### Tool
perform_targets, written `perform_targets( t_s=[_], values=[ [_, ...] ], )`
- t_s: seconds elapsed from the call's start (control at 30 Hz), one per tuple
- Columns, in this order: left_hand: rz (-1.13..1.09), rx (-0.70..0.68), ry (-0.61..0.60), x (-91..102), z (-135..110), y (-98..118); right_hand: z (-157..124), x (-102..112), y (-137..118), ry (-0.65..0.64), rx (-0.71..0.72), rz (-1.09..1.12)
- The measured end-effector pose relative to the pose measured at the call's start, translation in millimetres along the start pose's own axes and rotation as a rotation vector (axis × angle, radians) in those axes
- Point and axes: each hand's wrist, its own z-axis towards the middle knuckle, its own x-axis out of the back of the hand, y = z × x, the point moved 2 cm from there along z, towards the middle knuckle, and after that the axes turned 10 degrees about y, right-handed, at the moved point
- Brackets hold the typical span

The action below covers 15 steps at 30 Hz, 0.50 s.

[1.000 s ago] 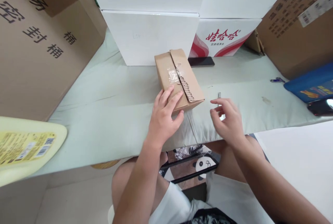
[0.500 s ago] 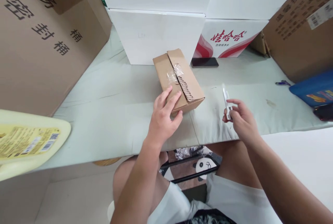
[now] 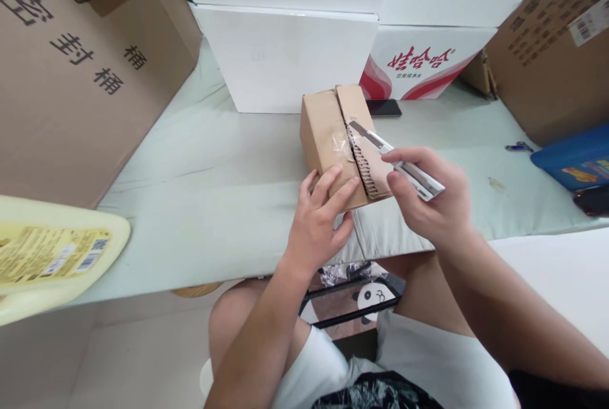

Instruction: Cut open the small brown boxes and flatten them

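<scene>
A small brown cardboard box (image 3: 328,133) lies on the pale green table (image 3: 214,181), taped along its top seam with a torn, ragged flap edge. My left hand (image 3: 320,219) rests on its near left corner, fingers spread flat on the top. My right hand (image 3: 431,196) grips a white utility knife (image 3: 399,162), whose blade tip rests on the taped seam of the box.
Large brown cartons stand at the left (image 3: 71,66) and far right (image 3: 552,41). White boxes (image 3: 290,54) line the back, one with red lettering (image 3: 423,63). A dark phone (image 3: 384,108) lies behind the small box. A yellow bottle (image 3: 52,260) sits front left, a blue item (image 3: 575,158) at right.
My right hand picked the knife up off the table and carried it left onto the box's seam. The box and my left hand shifted slightly right.
</scene>
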Motion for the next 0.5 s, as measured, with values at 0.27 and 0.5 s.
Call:
perform_targets(
  t_s=[0.27,0.5],
  values=[
    [0.015,-0.004,0.035,-0.3,-3,3,0,-5,-5,-0.097,0.089,-0.019],
    [0.041,0.043,0.040,-3.8,-6,6,4,9,-14,-0.130,0.086,-0.022]
  ],
)
